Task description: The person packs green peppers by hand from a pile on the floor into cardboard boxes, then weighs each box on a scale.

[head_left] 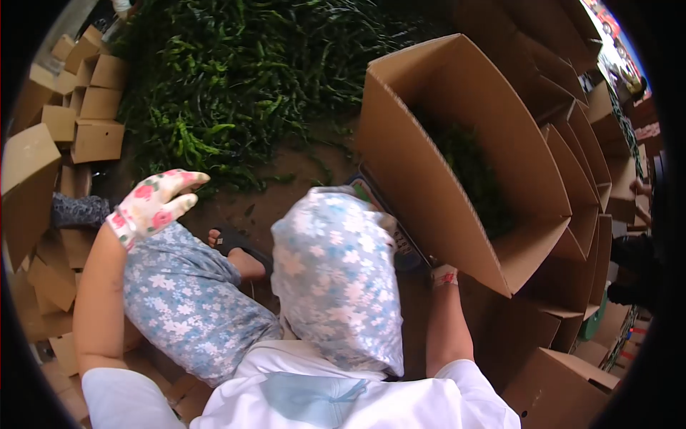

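My left hand (pixel 158 204), in a white glove with pink flowers, is raised over my left knee, thumb and fingers apart with nothing between them. A heap of long green peppers (pixel 236 86) lies on the floor in front. My right hand (pixel 444 274) is low beside the near edge of a large open cardboard box (pixel 436 193); its fingers are mostly hidden. Inside that box are green peppers (pixel 471 175). Under or beside the box, a scale with a digit display (pixel 402 245) shows partly behind my right knee.
Several open cardboard boxes (pixel 572 157) stand nested at the right. More boxes (pixel 98 139) are stacked at the left, near another person's patterned sleeve or leg (pixel 80 211). A closed-looking box (pixel 554 390) is at lower right. People are partly visible at the far right.
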Motion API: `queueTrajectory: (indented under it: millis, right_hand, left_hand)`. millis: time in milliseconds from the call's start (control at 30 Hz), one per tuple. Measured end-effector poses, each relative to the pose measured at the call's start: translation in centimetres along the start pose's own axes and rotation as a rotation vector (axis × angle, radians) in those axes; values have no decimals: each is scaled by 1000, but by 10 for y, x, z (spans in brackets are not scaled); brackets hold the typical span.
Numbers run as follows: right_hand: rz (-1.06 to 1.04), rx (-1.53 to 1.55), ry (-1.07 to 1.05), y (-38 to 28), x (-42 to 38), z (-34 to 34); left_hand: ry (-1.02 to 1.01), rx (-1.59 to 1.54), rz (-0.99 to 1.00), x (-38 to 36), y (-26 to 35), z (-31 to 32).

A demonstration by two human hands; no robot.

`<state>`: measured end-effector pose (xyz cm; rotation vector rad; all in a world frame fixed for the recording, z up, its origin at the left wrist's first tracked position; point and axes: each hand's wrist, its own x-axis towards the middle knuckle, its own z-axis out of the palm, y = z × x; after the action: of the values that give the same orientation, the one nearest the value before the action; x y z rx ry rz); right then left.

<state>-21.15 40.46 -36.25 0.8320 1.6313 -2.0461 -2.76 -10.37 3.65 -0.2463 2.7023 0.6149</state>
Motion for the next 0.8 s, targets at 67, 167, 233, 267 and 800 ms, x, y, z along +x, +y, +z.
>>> queueTrajectory:
  millis: [67, 167, 233, 267, 800]
  right_hand:
    - [-24, -2, -42, -12, 11, 43]
    - [-7, -46, -100, -13, 22, 92]
    - [65, -134, -192, -11, 19, 112]
    - [117, -186, -270, -9, 11, 127]
    - [159, -524, -454, 57, 90, 561]
  left_hand:
    - [-94, 43, -49, 19, -16, 5]
    - [-264, 2, -179, 59, -64, 24]
    - [-250, -131, -303, 80, -118, 49]
    - [-218, -155, -412, 88, -151, 63]
    - [989, -824, -1184, 238, -349, 195]
